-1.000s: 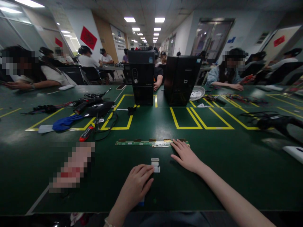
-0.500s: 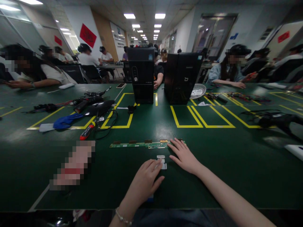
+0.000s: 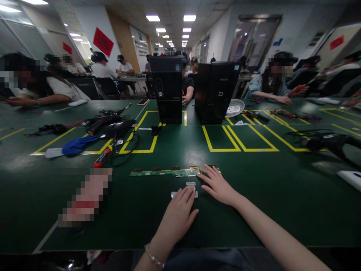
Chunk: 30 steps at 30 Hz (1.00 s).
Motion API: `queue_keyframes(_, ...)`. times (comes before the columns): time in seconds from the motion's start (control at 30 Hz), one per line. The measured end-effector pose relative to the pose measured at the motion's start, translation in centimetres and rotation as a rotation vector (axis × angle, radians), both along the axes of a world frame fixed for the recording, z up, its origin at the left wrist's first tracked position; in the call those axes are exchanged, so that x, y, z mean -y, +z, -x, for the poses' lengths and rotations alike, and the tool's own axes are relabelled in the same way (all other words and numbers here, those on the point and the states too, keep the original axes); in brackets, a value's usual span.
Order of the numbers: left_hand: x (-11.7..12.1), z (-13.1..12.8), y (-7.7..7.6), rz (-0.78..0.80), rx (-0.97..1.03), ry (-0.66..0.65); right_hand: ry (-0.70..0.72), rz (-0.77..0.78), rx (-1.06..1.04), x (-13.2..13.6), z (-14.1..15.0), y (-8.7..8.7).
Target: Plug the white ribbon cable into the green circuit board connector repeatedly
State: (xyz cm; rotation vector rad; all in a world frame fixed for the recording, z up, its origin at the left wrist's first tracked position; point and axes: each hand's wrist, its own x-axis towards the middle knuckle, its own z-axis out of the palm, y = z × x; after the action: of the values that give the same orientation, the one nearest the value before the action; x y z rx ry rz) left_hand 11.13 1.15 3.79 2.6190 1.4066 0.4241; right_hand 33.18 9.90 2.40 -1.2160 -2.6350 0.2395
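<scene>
A long, narrow green circuit board lies across the table in front of me, with copper-coloured tabs along its far edge. My right hand rests palm down over its right end, fingers spread. Nearer to me, my left hand lies with its fingers stretched over flat white strips, which look like a flat ribbon cable. A pale end piece shows beyond the fingertips, and another white end sticks out on the left. The left hand covers the middle of these strips.
Two black computer towers stand at the back. To the left lie a red-and-black screwdriver, a blue glove and tangled black cables. A white basket is behind the right tower. Co-workers sit around the table.
My left hand has shifted a little forward and right over the white strips, and a white end now shows on its left. A blue patch under that hand is now hidden. The right hand stays put.
</scene>
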Motion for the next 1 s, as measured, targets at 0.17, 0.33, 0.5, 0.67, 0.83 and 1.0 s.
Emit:
queue_keyframes(0.17, -0.9, -0.6, -0.3, 0.001, -0.05, 0.028, -0.002, 0.015, 0.0, 0.0, 0.0, 0.0)
queue_keyframes(0.33, -1.2, -1.0, -0.5, 0.013, -0.061, 0.04, -0.007, 0.027, 0.015, 0.0, 0.1, 0.1)
queue_keyframes(0.5, -1.2, -1.4, -1.2, -0.012, -0.029, 0.056, -0.007, 0.017, 0.006, 0.0, 0.1, 0.0)
queue_keyframes(0.67, -1.3, -1.7, -1.4, -0.017, -0.022, 0.063, -0.006, 0.019, 0.017, 0.0, 0.1, 0.0)
queue_keyframes(0.83, -1.3, -1.9, -1.2, -0.02, -0.046, 0.082, -0.006, 0.023, 0.016, 0.1, 0.1, 0.2)
queue_keyframes(1.0, -1.2, -1.9, -1.2, -0.022, -0.05, 0.08, -0.005, 0.029, 0.036, 0.1, 0.1, 0.3)
